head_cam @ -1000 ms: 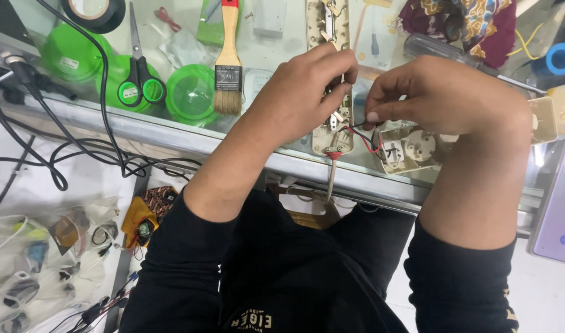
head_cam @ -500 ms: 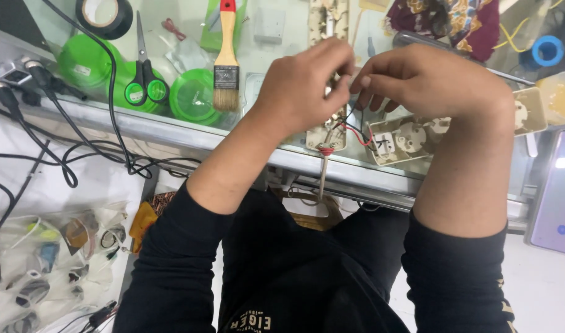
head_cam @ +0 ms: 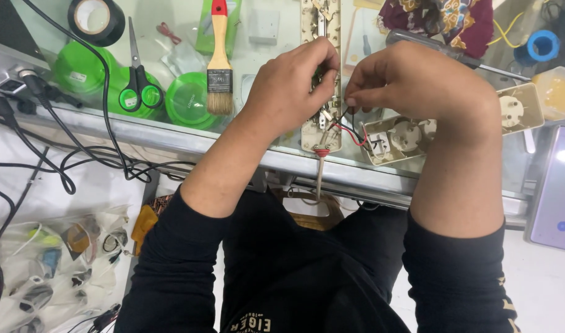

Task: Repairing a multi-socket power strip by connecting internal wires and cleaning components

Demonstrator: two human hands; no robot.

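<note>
left hand (head_cam: 292, 92) fingers pinching wires (head_cam: 347, 129) over power strip (head_cam: 321, 74); right hand (head_cam: 418, 80) fingers likewise; table edge (head_cam: 171, 139) close.

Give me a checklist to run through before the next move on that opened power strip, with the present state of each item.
1. Both hands on the work: left hand and right hand meet over the opened power strip base. Ok.
2. Red and black wires visible between base and socket cover. Ok.
3. Wire ends seated: hidden under the fingers. Cannot tell.
4. Cord unplugged: it runs off the table edge, its end is out of view. Cannot tell.
5. Screwdriver within reach, behind the right hand. Ok.
6. Scissors and paintbrush lie apart from the wiring. Ok.
</note>
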